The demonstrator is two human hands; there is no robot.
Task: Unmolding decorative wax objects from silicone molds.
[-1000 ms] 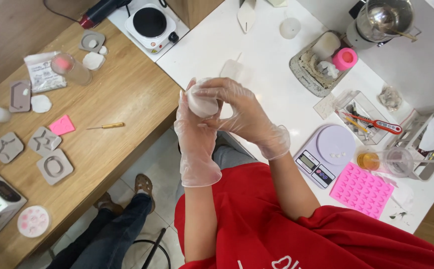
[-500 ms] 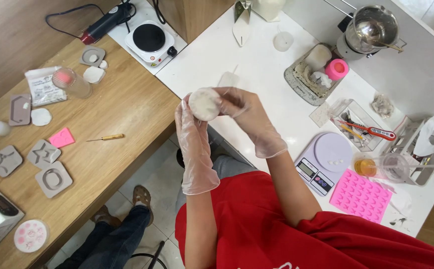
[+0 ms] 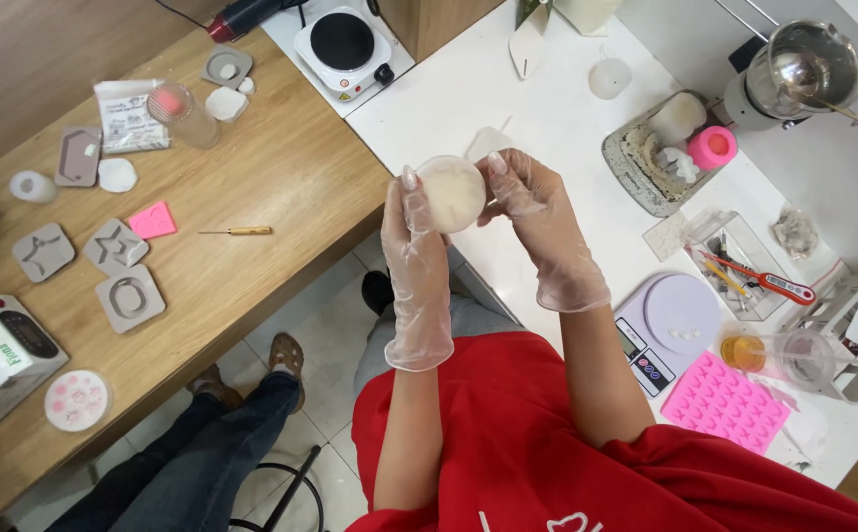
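Both my hands wear thin clear gloves and hold a round, pale cream disc (image 3: 451, 193) in front of my chest, over the edge of the white table (image 3: 508, 108). My left hand (image 3: 411, 236) grips its left side with the thumb up along the rim. My right hand (image 3: 530, 202) pinches its right edge with the fingertips. The flat face of the disc is turned up toward me.
A purple kitchen scale (image 3: 667, 328) and pink silicone mould (image 3: 725, 401) lie right of me. A small hotplate (image 3: 342, 44), metal pot (image 3: 801, 67) and tray of wax pieces (image 3: 660, 153) stand farther back. Grey moulds (image 3: 114, 246) and a small screwdriver (image 3: 239, 232) lie on the wooden table (image 3: 281, 158).
The disc was cupped and mostly hidden between my hands. Now my fingers have spread to its edges and its flat face shows fully.
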